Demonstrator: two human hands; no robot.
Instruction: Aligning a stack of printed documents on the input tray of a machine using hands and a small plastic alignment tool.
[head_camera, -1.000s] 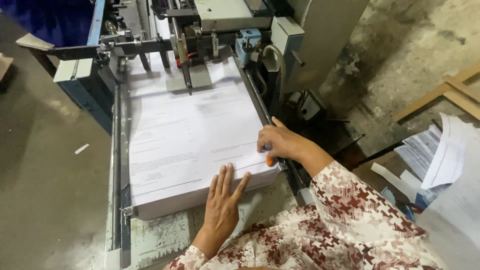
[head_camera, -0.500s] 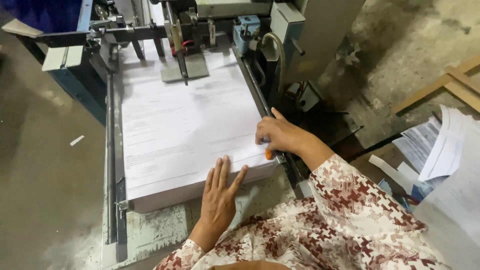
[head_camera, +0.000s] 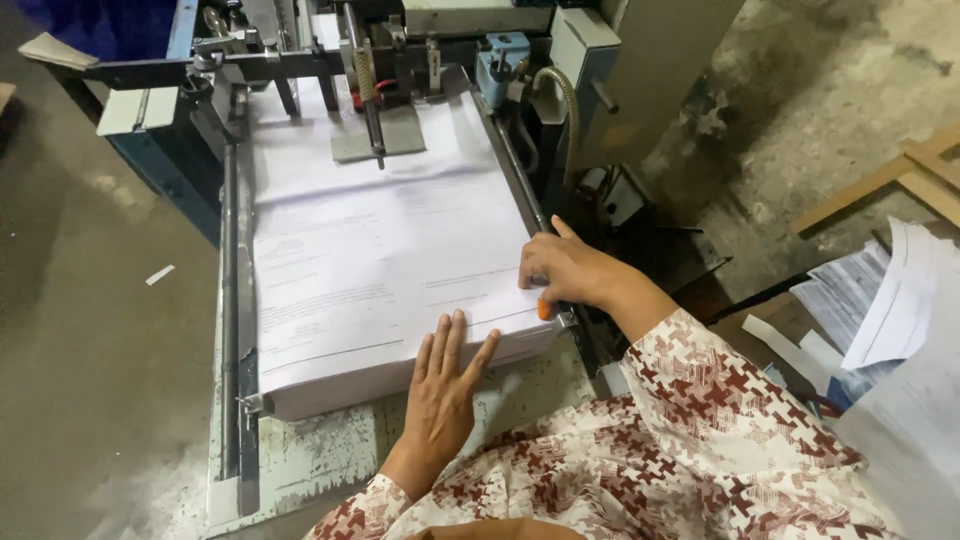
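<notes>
A thick stack of white printed sheets lies on the feed board of a printing machine. My left hand rests flat, fingers spread, against the stack's near edge. At the stack's right near corner, my right hand is curled, fingertips on the paper edge, with a small orange object showing under it. Whether the fingers grip that object is unclear. Both arms wear a red and white patterned sleeve.
A metal side guide rail runs along the stack's left. The worn painted board shows below the stack. Loose printed papers pile at the right, wooden strips lie on the concrete floor.
Both hands stay at the stack's near edge and right corner. The view has shifted slightly; the left hand sits a little farther onto the paper edge.
</notes>
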